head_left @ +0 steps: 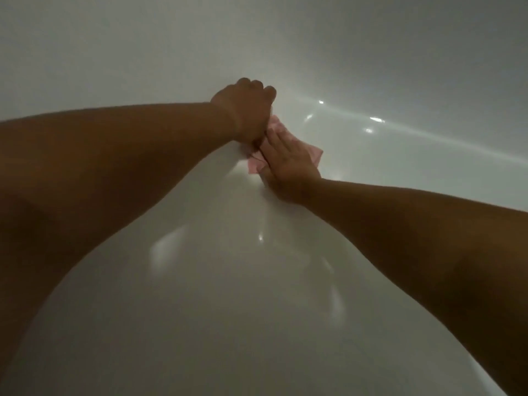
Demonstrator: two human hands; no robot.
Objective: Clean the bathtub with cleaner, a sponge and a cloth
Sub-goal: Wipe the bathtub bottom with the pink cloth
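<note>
The white bathtub point(217, 295) fills the view, its glossy inner surface curving up to the far wall. A pink cloth point(314, 154) lies on the tub surface near the middle. My right hand point(288, 167) presses flat on the cloth with straight fingers. My left hand point(245, 110) is just beyond it with curled fingers, its underside against the cloth's far edge; whether it grips the cloth is hidden. No sponge or cleaner bottle is in sight.
Bright wet glints point(374, 120) run along the tub's curve at the right. Both forearms stretch in from the lower corners. The light is dim.
</note>
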